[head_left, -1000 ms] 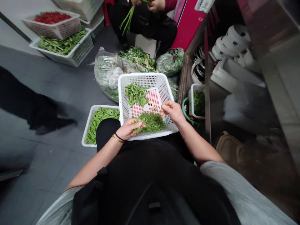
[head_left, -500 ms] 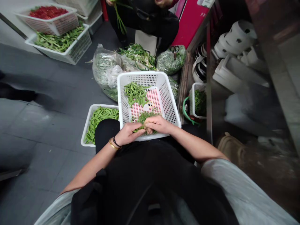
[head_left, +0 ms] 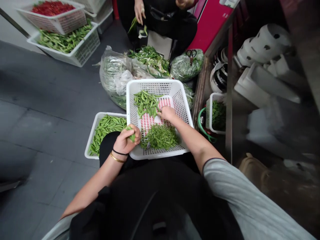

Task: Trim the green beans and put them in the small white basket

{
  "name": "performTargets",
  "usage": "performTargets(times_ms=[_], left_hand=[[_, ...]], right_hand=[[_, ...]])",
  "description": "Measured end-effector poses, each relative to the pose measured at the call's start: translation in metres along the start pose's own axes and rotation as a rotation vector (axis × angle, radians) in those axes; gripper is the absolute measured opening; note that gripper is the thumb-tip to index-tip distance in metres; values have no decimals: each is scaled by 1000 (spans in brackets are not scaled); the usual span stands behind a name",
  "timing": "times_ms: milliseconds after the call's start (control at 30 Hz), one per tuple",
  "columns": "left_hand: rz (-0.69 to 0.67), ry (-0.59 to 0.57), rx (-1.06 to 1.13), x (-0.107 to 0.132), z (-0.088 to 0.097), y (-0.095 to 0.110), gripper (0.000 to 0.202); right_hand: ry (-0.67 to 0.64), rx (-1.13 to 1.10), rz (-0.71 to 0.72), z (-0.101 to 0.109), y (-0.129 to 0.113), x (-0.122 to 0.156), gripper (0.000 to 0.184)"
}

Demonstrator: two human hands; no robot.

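My left hand (head_left: pixel 127 139) is closed around green pea pods (head_left: pixel 131 134) beside the left wall of a white slotted basket (head_left: pixel 185 106). Inside the basket, my right hand (head_left: pixel 167 113) has its fingers curled together at the right edge of a pile of pea pods (head_left: pixel 145 102). Whatever is between those fingertips is too small to make out. A heap of thin green trimmings (head_left: pixel 161 136) fills the near part of the basket, below my right forearm. The basket rests across my lap.
A lower white basket (head_left: pixel 88 146) full of pea pods stands at my left knee. Bagged greens (head_left: pixel 115 70) and loose greens (head_left: pixel 152 58) lie beyond. Scissors (head_left: pixel 191 56) rest on another bag. Another person's hand (head_left: pixel 140 11) holds greens. Stacked baskets (head_left: pixel 82 55) stand far left; a metal-edged shelf (head_left: pixel 228 100) right.
My hands have parted: the left drew back left with pods in it, the right moved forward to the pod pile. The trimmings heap is uncovered. The other person's hand has lowered.
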State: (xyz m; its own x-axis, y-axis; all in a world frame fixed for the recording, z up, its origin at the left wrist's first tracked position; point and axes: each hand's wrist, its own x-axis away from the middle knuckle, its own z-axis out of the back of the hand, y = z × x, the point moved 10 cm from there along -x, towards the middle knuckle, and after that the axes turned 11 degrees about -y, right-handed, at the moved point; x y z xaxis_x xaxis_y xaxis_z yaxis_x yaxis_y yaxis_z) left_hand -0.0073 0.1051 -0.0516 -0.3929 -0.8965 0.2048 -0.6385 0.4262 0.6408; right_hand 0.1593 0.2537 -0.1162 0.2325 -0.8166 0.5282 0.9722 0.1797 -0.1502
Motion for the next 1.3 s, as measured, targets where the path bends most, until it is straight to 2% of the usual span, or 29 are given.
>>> performTargets(times_ms=[67,167,267,367,500,567,633,700,767,833,867,933,967,1033,1133,1200,1267,1300], left_hand=[[68,-14,-17,0,-2,-11,24],[147,45,-85,-2,7,-26,29],[216,151,-217,-7,22,-41,32],[235,204,-309,-12,24,-53,39],[193,88,-288,-11,4,-58,37],[231,-9,-267,-4,-10,-62,36],[283,-104,-249,6,-22,-65,36],[300,-179,-249,15,-32,-65,36],[299,-217,-268,21,-36,-61,35],[289,-205,-299,25,-34,-57,34],[283,-186,-314,26,-32,-55,35],[272,-145,-343,26,-27,-53,34],[274,-137,-358,26,-26,-53,33],[291,-154,-385,26,-28,-55,31],[301,-223,-539,26,-38,-51,30],[250,-309,-757,27,-51,-43,27],[154,-385,-928,30,-66,-34,24],[97,-387,-956,31,-72,-30,25]], right_hand=[[-41,-4,6,-6,-5,-12,35],[-44,-21,46,-7,-5,3,29],[10,-102,199,-5,-19,51,29],[126,-212,460,-3,-51,114,30],[179,-225,802,-11,-97,180,30],[115,-306,939,-12,-112,201,30],[-11,-439,1022,-11,-118,212,29],[-124,-615,986,-7,-110,209,28],[-101,-837,831,5,-80,196,28],[53,-998,637,21,-38,183,30],[145,-1009,562,29,-19,181,31],[309,-857,484,44,-2,187,31],[368,-708,482,49,-5,192,30],[409,-351,544,50,-32,205,32],[271,43,700,24,-82,216,29],[144,72,816,8,-101,218,30],[59,-102,914,5,-110,219,30],[42,-244,932,7,-111,217,30]])
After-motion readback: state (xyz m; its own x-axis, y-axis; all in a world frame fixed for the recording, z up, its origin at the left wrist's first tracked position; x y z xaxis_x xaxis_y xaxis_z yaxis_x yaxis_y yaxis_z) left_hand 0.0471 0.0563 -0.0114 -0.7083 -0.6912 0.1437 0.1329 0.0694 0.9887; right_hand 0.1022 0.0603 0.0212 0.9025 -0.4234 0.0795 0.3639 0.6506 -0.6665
